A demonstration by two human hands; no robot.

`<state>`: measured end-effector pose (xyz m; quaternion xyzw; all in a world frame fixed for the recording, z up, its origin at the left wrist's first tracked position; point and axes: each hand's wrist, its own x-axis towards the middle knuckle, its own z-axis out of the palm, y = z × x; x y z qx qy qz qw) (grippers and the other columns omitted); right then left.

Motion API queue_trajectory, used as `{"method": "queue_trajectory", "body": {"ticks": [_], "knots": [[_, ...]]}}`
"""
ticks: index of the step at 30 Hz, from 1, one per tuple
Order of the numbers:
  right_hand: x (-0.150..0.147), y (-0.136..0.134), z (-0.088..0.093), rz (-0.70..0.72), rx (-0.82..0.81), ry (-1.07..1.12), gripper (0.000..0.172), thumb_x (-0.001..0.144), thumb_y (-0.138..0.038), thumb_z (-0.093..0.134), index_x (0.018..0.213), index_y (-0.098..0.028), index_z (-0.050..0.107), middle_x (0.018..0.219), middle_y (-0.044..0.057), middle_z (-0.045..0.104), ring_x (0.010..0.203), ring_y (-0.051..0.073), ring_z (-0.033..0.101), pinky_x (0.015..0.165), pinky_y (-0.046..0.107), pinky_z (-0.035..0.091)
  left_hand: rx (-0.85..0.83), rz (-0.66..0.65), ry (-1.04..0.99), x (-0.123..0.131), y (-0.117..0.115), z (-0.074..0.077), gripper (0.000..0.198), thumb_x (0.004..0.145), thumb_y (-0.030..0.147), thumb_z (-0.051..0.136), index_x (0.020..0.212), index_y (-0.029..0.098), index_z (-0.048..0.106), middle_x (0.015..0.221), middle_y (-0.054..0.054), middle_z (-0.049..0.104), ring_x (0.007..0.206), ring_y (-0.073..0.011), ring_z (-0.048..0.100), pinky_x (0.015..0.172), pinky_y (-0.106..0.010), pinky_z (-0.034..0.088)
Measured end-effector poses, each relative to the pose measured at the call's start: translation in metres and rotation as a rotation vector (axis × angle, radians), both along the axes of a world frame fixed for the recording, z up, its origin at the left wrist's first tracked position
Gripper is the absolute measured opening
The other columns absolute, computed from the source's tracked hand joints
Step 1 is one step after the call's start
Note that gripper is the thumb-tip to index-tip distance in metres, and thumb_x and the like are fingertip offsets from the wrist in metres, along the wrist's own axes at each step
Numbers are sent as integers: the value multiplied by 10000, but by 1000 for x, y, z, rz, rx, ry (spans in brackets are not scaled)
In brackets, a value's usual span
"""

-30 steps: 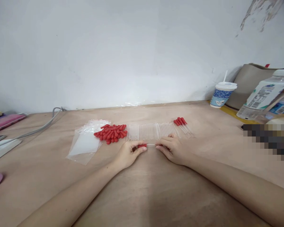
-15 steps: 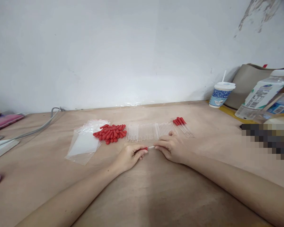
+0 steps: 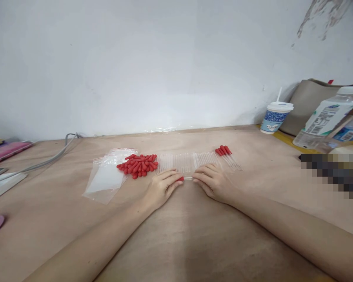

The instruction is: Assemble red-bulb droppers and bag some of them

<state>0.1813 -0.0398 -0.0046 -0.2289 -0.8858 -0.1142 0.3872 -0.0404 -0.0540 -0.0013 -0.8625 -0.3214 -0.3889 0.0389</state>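
Here in mid-table (image 3: 176, 239), a tube (image 3: 188, 178) bridges the gap between the left hand (image 3: 161, 188) and the right hand (image 3: 212, 182), a bulb (image 3: 181, 178) at its left end, between the left fingers. Just behind the hands, a row of tubes (image 3: 179, 162)! Left of that row, the heap of bulbs (image 3: 138, 166) overlaps the right edge of the plastic bags (image 3: 104, 179); at the row's right end, the bulb-topped tubes (image 3: 228, 156). Far right now: the cup (image 3: 275, 120), right of it the bottle (image 3: 326, 118), and behind the bottle, a bag (image 3: 300, 103). Wall (image 3: 135, 66) behind everything.
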Motion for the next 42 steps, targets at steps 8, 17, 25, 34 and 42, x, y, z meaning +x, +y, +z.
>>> {"method": "queue_trajectory", "body": {"ticks": [8,17,25,34,42], "knots": [[-4,-2,0,78,-62,20,171,881,-154,427,852,-145,595,723,54,607,723,159,521,667,314,407,-60,-33,44,3,-7,4,137,864,221,534,950,163,624,796,-25,687,710,-145,608,681,-285,454],[-10,-4,-1,96,-92,20,221,890,-166,405,784,-138,596,678,52,582,680,151,489,653,306,392,-111,-53,68,4,-9,6,133,870,227,514,935,163,612,802,-33,674,733,-154,595,712,-289,454],[-12,-2,-3,67,-118,-5,227,894,-173,409,817,-124,617,708,61,590,716,155,493,683,295,377,-89,-71,77,5,-6,2,147,868,218,512,967,167,609,841,-40,684,753,-159,611,722,-299,458],[2,-3,20,-260,-179,-262,219,871,-198,455,794,-155,655,790,79,597,724,165,505,657,287,333,-207,92,30,2,-9,5,353,834,266,547,1173,185,494,930,-57,599,789,-162,576,683,-287,479],[57,57,55,-788,-633,-23,276,789,-343,519,610,-159,623,618,61,625,583,154,537,519,249,304,-340,24,126,-3,-10,8,163,870,224,462,871,167,614,801,-45,569,705,-141,550,637,-258,457]]}}
